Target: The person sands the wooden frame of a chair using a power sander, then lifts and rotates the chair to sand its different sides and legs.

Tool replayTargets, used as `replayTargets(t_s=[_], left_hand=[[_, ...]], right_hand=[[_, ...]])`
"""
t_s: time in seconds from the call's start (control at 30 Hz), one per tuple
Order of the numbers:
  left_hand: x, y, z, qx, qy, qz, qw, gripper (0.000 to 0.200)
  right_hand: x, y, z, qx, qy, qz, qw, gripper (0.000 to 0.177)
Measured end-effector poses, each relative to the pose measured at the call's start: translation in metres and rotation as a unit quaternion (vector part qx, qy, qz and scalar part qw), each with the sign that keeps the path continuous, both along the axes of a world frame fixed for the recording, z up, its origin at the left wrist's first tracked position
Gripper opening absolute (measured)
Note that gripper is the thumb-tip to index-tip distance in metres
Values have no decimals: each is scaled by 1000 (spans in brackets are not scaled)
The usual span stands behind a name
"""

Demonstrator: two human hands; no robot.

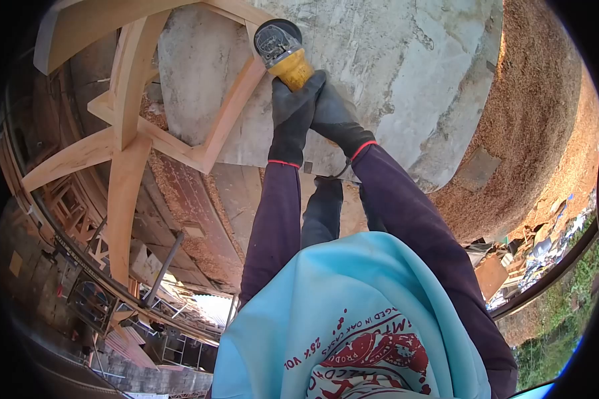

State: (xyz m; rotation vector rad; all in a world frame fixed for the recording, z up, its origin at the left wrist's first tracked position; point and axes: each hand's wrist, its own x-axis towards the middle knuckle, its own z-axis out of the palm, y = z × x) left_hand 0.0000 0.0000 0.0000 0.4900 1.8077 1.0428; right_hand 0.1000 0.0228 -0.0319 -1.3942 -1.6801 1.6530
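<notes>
A yellow angle grinder (291, 68) with a dark round guard and disc is held out ahead of me. Both my hands wear dark work gloves with red cuff edges. My left hand (291, 123) is wrapped round the grinder's body, and my right hand (336, 114) closes on it from the other side, the two pressed together. The disc end overlaps the corner of a pale wooden frame (236, 103) with curved legs, which rests partly on a worn grey tabletop (406, 73). My fingers partly hide the tool's rear.
Wood shavings (526, 126) cover the ground right of the table. Scrap wood and litter (512, 266) lie lower right, beside green plants (556, 332). More wooden frames (73, 209) stand at the left. A cable (343, 171) hangs below my right wrist.
</notes>
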Motion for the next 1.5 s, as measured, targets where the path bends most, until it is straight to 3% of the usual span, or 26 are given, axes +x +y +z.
replayTargets(t_s=[0.07,0.2,0.37,0.43,0.5,0.63,0.77,0.8,0.9,1.03,1.17,1.33,1.47,1.5], left_hand=[[-2,-7,5,-20,-73,49,996,51],[-8,-12,8,3,-63,91,994,48],[-3,13,-6,0,18,-6,1000,49],[-4,10,-2,12,-8,-5,1000,51],[-5,-2,6,17,-101,87,991,53],[-7,-20,2,10,-76,107,991,55],[-1,-9,-3,-14,-19,30,999,59],[2,-9,-2,2,-12,33,999,58],[1,-21,-4,3,-38,99,994,57],[-9,-23,1,21,-67,106,992,58],[-3,-7,6,-27,7,33,999,57],[-3,-23,8,-19,-82,99,992,50],[-3,-16,-13,-13,-35,68,997,50],[-2,-10,-18,-25,-4,37,999,57]], right_hand=[[-1,4,26,-62,-156,130,977,53],[-14,-9,21,-29,-126,88,988,51],[-6,-5,-14,-13,-63,-16,998,56],[-4,1,6,-18,-82,3,996,54],[-9,1,17,-45,-136,78,987,50],[-11,-9,25,-59,-136,106,983,52],[-2,-17,-5,-71,-56,30,995,61],[2,-1,32,-86,-113,68,988,57],[-2,-7,30,-73,-156,122,977,55],[-11,-12,26,-79,-132,104,983,57],[-5,-8,15,-52,-126,62,989,58],[-7,-12,25,-74,-147,103,981,57],[-4,-10,25,-84,-134,97,983,57],[-1,-9,19,-83,-91,49,991,56]])
